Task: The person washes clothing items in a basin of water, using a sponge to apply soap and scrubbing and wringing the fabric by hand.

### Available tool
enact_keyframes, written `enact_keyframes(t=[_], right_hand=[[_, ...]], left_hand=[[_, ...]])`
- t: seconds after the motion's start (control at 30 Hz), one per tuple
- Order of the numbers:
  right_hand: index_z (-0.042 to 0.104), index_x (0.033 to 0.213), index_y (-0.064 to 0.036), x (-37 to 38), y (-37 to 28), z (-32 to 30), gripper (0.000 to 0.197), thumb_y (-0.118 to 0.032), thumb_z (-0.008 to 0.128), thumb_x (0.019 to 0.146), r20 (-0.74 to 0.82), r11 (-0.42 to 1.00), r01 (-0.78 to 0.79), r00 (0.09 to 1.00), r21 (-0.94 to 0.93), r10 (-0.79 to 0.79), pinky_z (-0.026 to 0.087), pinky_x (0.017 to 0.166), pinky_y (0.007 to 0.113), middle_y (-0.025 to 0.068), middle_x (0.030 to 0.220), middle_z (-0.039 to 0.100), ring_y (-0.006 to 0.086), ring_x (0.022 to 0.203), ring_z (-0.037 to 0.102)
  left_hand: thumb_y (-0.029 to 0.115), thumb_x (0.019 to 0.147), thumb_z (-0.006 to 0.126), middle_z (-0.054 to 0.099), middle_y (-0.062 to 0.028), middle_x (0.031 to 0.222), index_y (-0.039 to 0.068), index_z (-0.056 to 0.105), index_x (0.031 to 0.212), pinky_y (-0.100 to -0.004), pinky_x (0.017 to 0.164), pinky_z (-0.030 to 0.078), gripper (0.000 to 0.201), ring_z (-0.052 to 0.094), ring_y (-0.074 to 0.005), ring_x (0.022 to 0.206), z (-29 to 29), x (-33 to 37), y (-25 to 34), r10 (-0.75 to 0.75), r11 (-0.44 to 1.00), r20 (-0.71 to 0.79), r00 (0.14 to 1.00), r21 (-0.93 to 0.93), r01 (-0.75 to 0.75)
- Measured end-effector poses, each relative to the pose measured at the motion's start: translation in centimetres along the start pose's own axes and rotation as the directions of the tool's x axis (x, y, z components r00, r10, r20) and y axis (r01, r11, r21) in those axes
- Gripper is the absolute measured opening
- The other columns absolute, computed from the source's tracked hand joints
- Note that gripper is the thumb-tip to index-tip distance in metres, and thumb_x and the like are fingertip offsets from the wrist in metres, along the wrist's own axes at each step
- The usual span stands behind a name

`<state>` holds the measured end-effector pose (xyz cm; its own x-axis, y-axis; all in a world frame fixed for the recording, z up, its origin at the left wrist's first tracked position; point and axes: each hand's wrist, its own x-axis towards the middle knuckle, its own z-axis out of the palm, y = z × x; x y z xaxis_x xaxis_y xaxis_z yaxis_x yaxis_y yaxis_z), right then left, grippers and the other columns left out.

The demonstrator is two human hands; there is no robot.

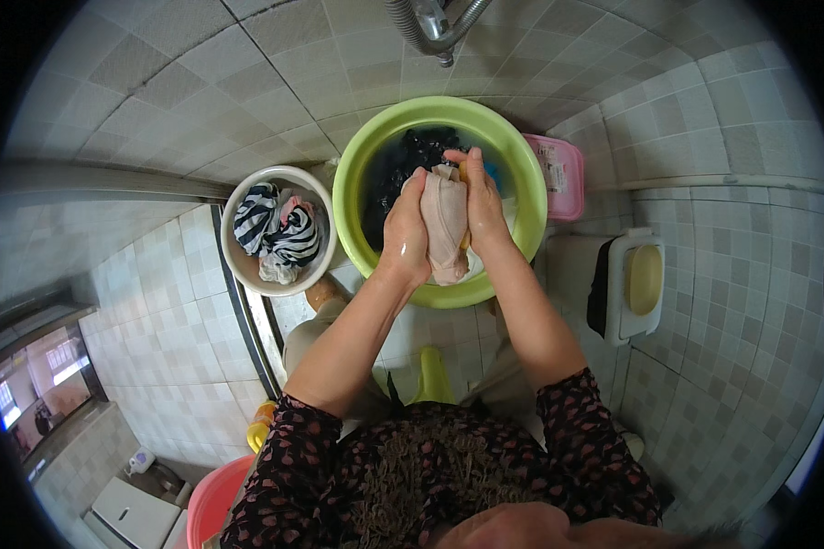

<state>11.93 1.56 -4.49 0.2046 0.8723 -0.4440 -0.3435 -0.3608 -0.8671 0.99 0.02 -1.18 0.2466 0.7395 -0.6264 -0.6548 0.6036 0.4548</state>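
A wet beige cloth (444,227) is bunched lengthwise between my two hands, above a large lime-green basin (346,197). Its exact kind of garment does not show. My left hand (406,234) presses it from the left side, palm inward, with suds or water on the skin. From the right, my right hand (486,207) grips the same cloth, its fingers closed at the upper end. Something yellow shows partly behind the cloth by the right fingers; I cannot make out what. Dark fabric (395,174) soaks in the water below, and a bit of blue lies near the right fingers.
To the left stands a white basin (233,261) of striped and pale clothes. A pink container (563,178) sits right of the green basin, with a lidded bin (634,285) nearer. A metal hose (412,32) hangs above. Behind, at lower left, are a pink tub (212,501) and yellow bottle (261,426).
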Motion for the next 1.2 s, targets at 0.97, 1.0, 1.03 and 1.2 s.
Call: enact_keyframes(t=[0.97, 1.0, 1.03, 1.2], right_hand=[[0.056, 0.110, -0.0036, 0.3, -4.7, -6.0, 0.029, -0.021, 0.061, 0.087, 0.131, 0.976, 0.217, 0.969, -0.034, -0.211, 0.042, 0.082, 0.025, 0.0033, 0.099, 0.057, 0.0111, 0.091, 0.053], [0.056, 0.111, -0.0037, 0.2, -4.8, -6.1, 0.030, -0.023, 0.059, 0.088, 0.170, 0.969, 0.229, 0.955, 0.092, -0.242, 0.042, 0.083, 0.025, 0.0034, 0.100, 0.057, 0.0113, 0.092, 0.053], [0.055, 0.111, -0.0036, 0.0, -5.1, -6.3, 0.030, -0.023, 0.058, 0.089, 0.170, 0.962, 0.248, 0.949, 0.111, -0.265, 0.042, 0.084, 0.026, 0.0034, 0.101, 0.057, 0.0117, 0.093, 0.053], [0.054, 0.111, -0.0038, -0.5, -5.7, -6.3, 0.029, -0.025, 0.053, 0.091, 0.101, 0.936, 0.290, 0.944, 0.201, -0.315, 0.041, 0.086, 0.029, 0.0036, 0.103, 0.056, 0.0143, 0.097, 0.053]], left_hand=[[0.030, 0.098, 0.045, 0.060, -0.0051, 0.109, -0.002, 0.049, 0.124, -0.0257, 0.090, 0.043, 0.041, 0.054, -0.0098, 0.097, -1.6, 1.9, 3.0, 0.417, 0.773, 0.342, 0.842, 0.354, -0.526], [0.031, 0.098, 0.045, 0.060, -0.0053, 0.108, -0.002, 0.050, 0.123, -0.0253, 0.088, 0.043, 0.041, 0.054, -0.0098, 0.097, -1.5, 1.8, 3.1, 0.373, 0.803, 0.327, 0.868, 0.355, -0.478], [0.032, 0.098, 0.045, 0.061, -0.0056, 0.108, -0.002, 0.051, 0.122, -0.0249, 0.087, 0.044, 0.042, 0.055, -0.0099, 0.097, -1.4, 1.6, 3.1, 0.328, 0.831, 0.311, 0.892, 0.354, -0.429], [0.034, 0.097, 0.045, 0.060, -0.0080, 0.109, 0.000, 0.050, 0.124, -0.0267, 0.085, 0.045, 0.044, 0.055, -0.0123, 0.099, -1.2, 1.2, 3.3, 0.246, 0.757, 0.374, 0.894, 0.503, -0.418]])
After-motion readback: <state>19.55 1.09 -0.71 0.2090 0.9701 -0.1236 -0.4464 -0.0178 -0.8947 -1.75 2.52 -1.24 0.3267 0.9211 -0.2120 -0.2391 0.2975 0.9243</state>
